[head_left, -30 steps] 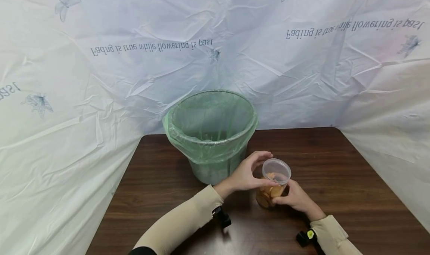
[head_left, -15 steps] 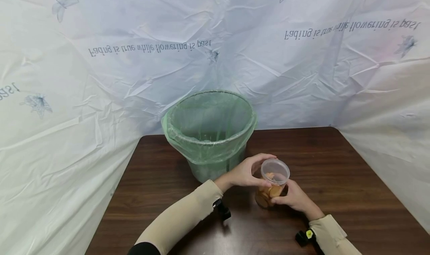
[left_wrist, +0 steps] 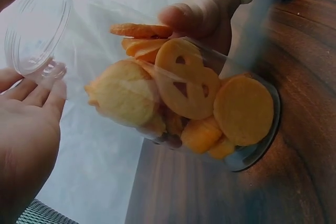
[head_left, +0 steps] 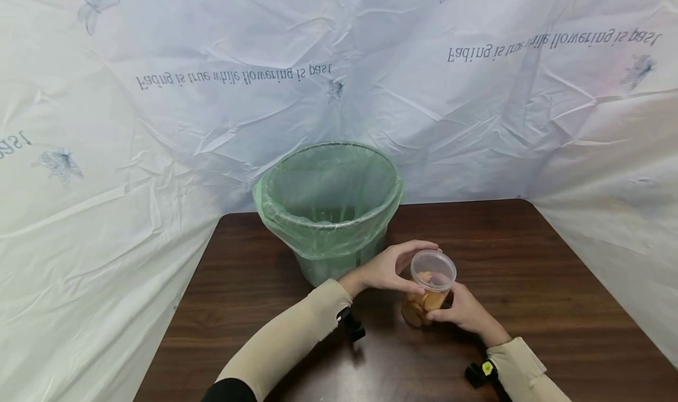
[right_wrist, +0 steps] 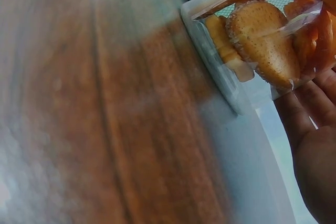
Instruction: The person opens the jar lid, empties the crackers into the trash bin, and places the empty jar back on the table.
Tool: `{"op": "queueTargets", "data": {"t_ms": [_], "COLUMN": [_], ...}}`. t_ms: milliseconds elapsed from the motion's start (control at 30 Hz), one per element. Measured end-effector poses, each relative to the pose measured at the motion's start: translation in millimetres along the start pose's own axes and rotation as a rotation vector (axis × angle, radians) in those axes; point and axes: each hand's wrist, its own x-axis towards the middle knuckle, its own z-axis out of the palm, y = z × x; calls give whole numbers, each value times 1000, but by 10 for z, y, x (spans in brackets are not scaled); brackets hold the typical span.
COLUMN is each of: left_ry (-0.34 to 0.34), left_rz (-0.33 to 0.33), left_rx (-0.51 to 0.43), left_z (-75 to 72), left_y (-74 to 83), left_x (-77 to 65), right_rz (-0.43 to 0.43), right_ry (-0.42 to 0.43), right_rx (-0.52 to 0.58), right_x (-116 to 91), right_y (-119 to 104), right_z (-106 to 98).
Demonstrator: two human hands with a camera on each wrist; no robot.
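A clear plastic jar point(head_left: 425, 302) of cookies stands on the table in the head view, right of the bin. My left hand point(head_left: 384, 271) grips its clear lid point(head_left: 433, 270), thumb on the near side and fingers round the far side. My right hand point(head_left: 468, 315) holds the jar's body from the right, the thumb in front. The left wrist view shows round cookies point(left_wrist: 244, 109) and a pretzel-shaped cookie point(left_wrist: 186, 77) through the wall. In the right wrist view, the fingers point(right_wrist: 310, 98) lie against the jar; a sugared cookie point(right_wrist: 265, 43) shows inside.
A mesh bin point(head_left: 331, 266) with a green plastic liner point(head_left: 328, 237) stands at the back, close to my left forearm. The dark wooden table point(head_left: 529, 272) has rounded far corners. White printed sheeting point(head_left: 265, 113) hangs behind and at both sides.
My left fingertips have shifted slightly to the right round the far side of the lid. The jar and my right hand stay nearly in place.
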Motion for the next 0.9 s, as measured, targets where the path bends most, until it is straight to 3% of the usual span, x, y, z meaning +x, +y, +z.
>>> {"op": "queueTargets", "data": {"t_ms": [267,367,533,633,900], "left_ry": [-37,-37,-11,11,53], "left_rz": [-42,-46,-40,-34,-16], "left_rx": [-34,-38,-45,-44,-36], "left_z": [4,19,56,73,112], "left_y": [36,119,269,260,237], "left_x": [43,43,35,31,12], "right_rz": [-9,-1,10,16,17], "right_ry": [-15,-16,-11,-10,-10], "right_rx": [24,8,-13,-18,9], "right_x": [-18,-6,-10,-34,-47], "right_y": [19,-95,-126,2,15], "right_z": [-9,-16,-23,-18,-28]}}
